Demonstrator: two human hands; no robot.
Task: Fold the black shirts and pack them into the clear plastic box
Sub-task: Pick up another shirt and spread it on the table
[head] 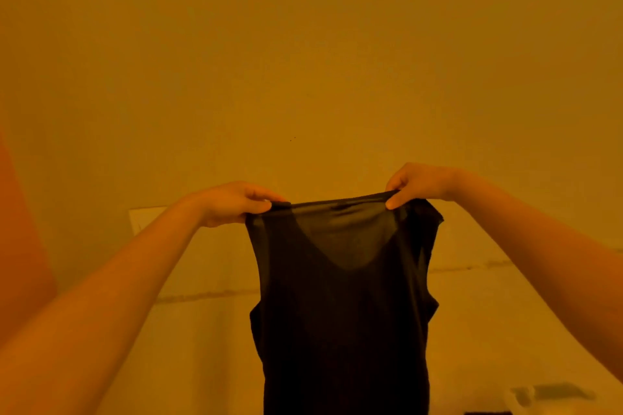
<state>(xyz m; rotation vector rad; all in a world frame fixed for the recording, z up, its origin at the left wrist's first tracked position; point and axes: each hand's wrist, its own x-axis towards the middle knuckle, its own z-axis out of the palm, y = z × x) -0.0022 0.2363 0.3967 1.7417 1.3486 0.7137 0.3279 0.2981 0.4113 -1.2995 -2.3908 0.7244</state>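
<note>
Both hands, left hand (236,202) and right hand (416,184), pinch my black shirt (344,313) up by its top edge; next I'd lay it flat for folding.

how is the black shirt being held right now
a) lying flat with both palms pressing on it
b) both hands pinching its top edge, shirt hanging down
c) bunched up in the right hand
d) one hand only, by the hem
b: the left hand and right hand each pinch the top edge of the black shirt, which hangs down between them.
</note>
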